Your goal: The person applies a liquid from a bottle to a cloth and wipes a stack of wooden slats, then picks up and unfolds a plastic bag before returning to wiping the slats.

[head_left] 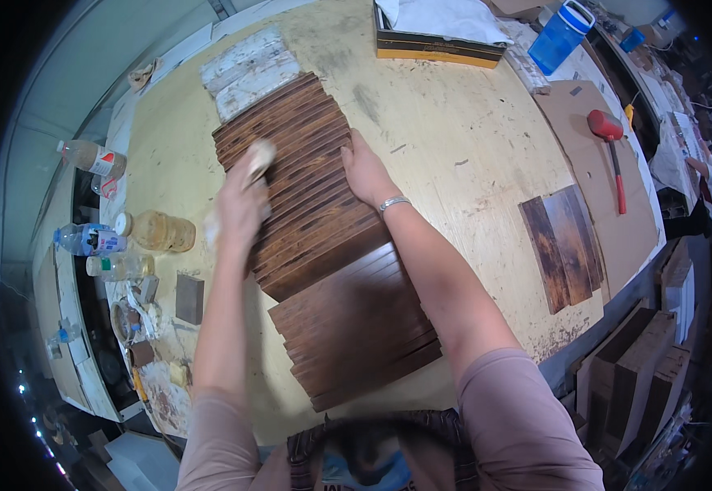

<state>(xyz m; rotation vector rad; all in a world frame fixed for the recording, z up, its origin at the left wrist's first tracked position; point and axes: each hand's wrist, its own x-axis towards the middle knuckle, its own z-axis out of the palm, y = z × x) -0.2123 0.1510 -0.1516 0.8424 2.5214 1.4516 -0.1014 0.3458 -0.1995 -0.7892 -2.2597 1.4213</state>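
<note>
A row of dark brown stained wooden slats (307, 188) stands packed side by side in the middle of the table. Over its left part is my left hand (240, 200), slightly smeared by motion and closed on a pale wadded cloth (262, 155). At the right ends of the slats, my right hand (366, 170) grips the row, its thumb toward the top and its fingers along the side. Nearer to me lies a second group of smoother brown slats (356, 319), flat and close together, touching or nearly touching the first row.
White-smeared blocks (249, 69) lie beyond the slats. Along the left stand a jar of yellowish liquid (163, 231) and several plastic bottles (90, 240). A box with white cloth (442, 37), a blue jug (562, 37), a red mallet (607, 127) and loose boards (564, 245) are rightward.
</note>
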